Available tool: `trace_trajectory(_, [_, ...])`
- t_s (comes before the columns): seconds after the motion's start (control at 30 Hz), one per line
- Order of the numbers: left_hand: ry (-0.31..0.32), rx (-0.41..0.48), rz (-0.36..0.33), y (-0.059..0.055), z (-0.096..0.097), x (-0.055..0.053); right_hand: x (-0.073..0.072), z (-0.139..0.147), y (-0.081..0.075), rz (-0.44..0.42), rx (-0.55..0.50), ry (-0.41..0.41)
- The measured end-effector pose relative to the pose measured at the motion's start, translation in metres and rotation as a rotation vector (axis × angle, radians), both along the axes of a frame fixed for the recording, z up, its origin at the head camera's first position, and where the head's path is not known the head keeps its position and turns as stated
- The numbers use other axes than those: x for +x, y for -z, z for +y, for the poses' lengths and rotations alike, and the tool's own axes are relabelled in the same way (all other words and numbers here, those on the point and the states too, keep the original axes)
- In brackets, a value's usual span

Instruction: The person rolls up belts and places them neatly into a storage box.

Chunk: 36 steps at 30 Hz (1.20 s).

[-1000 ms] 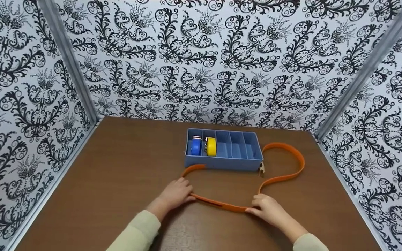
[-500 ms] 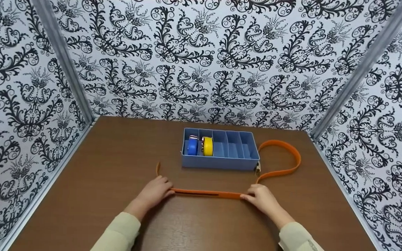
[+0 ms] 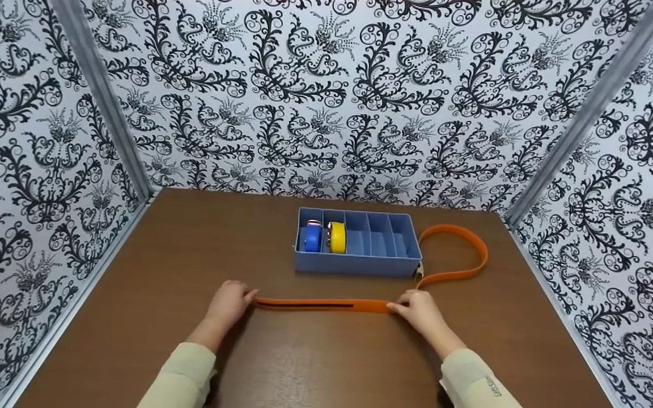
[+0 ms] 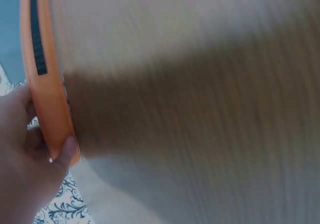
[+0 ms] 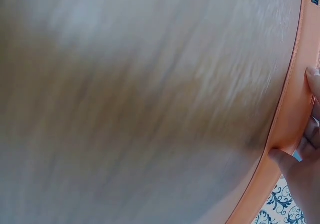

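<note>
An orange belt (image 3: 372,306) with a dark ridged strip along one face runs almost straight between the two hands. My left hand (image 3: 229,304) pinches its tip; in the left wrist view the thumb lies on the orange end (image 4: 50,109), with fingers behind. The right hand (image 3: 422,311) pinches the belt farther along, thumb in front, as the right wrist view also shows. From there the strap loops (image 3: 482,249) out to the right and back behind the box. A metal buckle (image 3: 419,272) shows partly at the box's front right corner.
A blue divided box (image 3: 355,263) stands on the brown table (image 3: 326,362) beyond the hands. A rolled blue belt (image 3: 312,238) and a rolled yellow belt (image 3: 337,238) sit in its two leftmost compartments. Patterned walls (image 3: 315,113) enclose the table at the back and sides.
My left hand has moved left along the belt to its tip, and the stretch between the hands has straightened. The right hand has moved slightly left and away from the body, still pinching the belt.
</note>
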<state>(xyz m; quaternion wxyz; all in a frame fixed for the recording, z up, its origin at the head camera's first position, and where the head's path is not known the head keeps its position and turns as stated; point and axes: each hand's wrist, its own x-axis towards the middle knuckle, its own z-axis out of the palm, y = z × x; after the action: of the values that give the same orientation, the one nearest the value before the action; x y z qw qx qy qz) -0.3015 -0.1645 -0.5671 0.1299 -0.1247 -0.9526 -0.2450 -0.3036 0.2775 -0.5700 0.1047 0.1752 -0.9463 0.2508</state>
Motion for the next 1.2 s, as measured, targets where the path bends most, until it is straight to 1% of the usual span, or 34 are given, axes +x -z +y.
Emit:
trace_trajectory(0.1, [-0.113,0.131,-0.040,0.000,0.004,-0.002,0.001,-0.001,0.000,-0.002,-0.009,0.010])
trace_trajectory(0.2, [-0.270,0.299,-0.108,-0.001,0.006,-0.003,0.000,-0.003,0.000,-0.018,-0.011,0.018])
trace_trajectory(0.23, [-0.320,0.337,-0.136,-0.002,0.006,-0.003,0.000,-0.003,0.000,-0.023,-0.012,0.020])
trace_trajectory(0.27, [-0.354,0.366,-0.167,-0.003,0.005,-0.003,-0.001,-0.004,0.001,-0.025,-0.012,0.020])
trace_trajectory(0.33, [-0.382,0.397,-0.225,-0.005,0.004,-0.003,-0.001,-0.004,0.001,-0.030,-0.009,0.024])
trace_trajectory(0.37, [-0.382,0.400,-0.255,-0.006,0.003,-0.003,0.000,-0.004,0.002,-0.027,-0.009,0.022])
trace_trajectory(0.43, [-0.356,0.382,-0.296,-0.006,0.001,-0.004,0.000,-0.004,0.003,-0.026,-0.014,0.021])
trace_trajectory(0.6, [-0.281,0.350,-0.351,-0.008,0.001,-0.007,0.001,-0.004,0.002,-0.031,-0.029,0.019])
trace_trajectory(0.67, [-0.257,0.397,-0.382,-0.009,0.003,-0.008,0.001,-0.005,0.002,-0.030,-0.032,0.017])
trace_trajectory(0.83, [-0.223,0.585,-0.461,-0.012,0.007,-0.007,0.000,-0.007,0.001,-0.032,-0.034,0.006])
trace_trajectory(0.9, [-0.209,0.621,-0.476,-0.014,0.009,-0.006,0.000,-0.006,0.001,-0.030,-0.038,0.006])
trace_trajectory(0.97, [-0.200,0.635,-0.488,-0.016,0.012,-0.006,0.001,-0.005,0.000,-0.028,-0.043,0.015])
trace_trajectory(1.07, [-0.232,0.615,-0.507,-0.021,0.017,-0.007,0.003,-0.003,0.000,-0.031,-0.047,0.029])
trace_trajectory(1.1, [-0.251,0.592,-0.503,-0.022,0.019,-0.007,0.003,-0.002,0.000,-0.032,-0.050,0.032])
trace_trajectory(1.17, [-0.284,0.509,-0.481,-0.024,0.023,-0.009,0.004,-0.002,-0.001,-0.039,-0.054,0.035])
trace_trajectory(1.2, [-0.286,0.466,-0.462,-0.025,0.026,-0.010,0.003,-0.002,-0.001,-0.043,-0.055,0.037])
